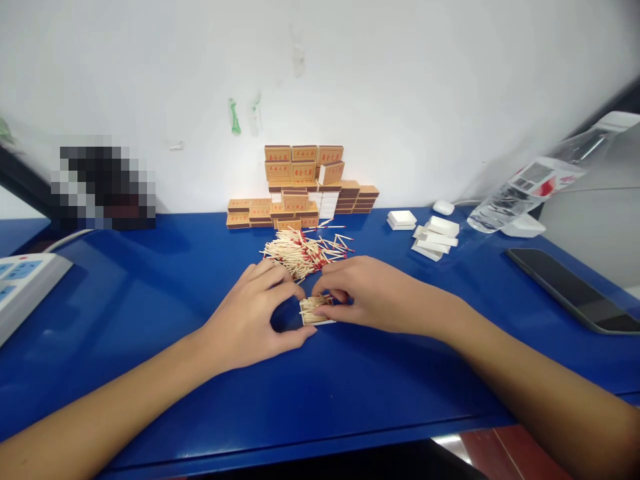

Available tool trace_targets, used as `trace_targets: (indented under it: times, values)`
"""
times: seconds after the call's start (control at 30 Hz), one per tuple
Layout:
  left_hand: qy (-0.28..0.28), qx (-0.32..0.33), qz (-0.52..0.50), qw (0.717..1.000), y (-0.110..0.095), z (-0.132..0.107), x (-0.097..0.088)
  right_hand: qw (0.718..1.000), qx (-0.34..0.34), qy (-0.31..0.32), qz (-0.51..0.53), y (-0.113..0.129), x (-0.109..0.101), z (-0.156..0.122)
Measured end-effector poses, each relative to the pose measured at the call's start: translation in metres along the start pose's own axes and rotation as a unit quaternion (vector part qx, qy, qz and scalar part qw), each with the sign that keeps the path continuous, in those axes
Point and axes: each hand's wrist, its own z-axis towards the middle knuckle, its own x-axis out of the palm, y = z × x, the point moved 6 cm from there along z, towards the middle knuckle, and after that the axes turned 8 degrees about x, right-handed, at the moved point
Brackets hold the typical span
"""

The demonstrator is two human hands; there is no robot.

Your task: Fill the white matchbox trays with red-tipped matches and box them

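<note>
A small white matchbox tray (319,323) full of matches (311,308) lies on the blue table between my hands. My left hand (257,313) grips the tray's left end, thumb at the near side and forefinger at the far side. Over the tray's right part, my right hand (357,293) has its fingers curled and its thumb pressed on the matches; its fingertips are partly hidden. Just behind lies a loose heap of red-tipped matches (295,252), some scattered to the right.
Stacked matchboxes (293,171) stand against the wall behind the heap. To the right are white trays (434,239), a white earphone case (443,207), a tilted clear bottle (530,187) and a phone (575,287). A white device with blue buttons (30,283) sits at left.
</note>
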Motion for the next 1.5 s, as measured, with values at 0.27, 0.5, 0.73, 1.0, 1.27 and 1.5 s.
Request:
trace_targets:
  times: [0.27,0.5,0.73,1.0,1.27,1.5]
  values:
    - [0.001,0.006,-0.007,1.0,0.0,0.001,0.001,1.0,-0.002,-0.01,0.022,-0.007,0.0,0.001]
    - [0.003,0.009,-0.01,1.0,0.0,0.001,0.001,0.999,-0.013,-0.013,0.028,-0.004,0.002,0.001]
    - [0.006,0.018,-0.012,1.0,0.002,0.0,0.002,0.999,-0.009,-0.015,0.032,-0.001,-0.001,-0.004]
    - [-0.004,0.03,-0.01,0.999,0.002,0.0,0.0,1.0,0.0,0.017,-0.001,-0.002,-0.005,-0.01]
    - [-0.015,0.047,-0.011,0.999,0.001,0.0,-0.002,0.999,0.018,0.025,0.021,-0.005,0.003,-0.004]
    - [-0.039,0.091,-0.013,0.995,0.003,0.0,-0.005,0.999,0.001,0.024,0.035,-0.005,0.004,-0.004]
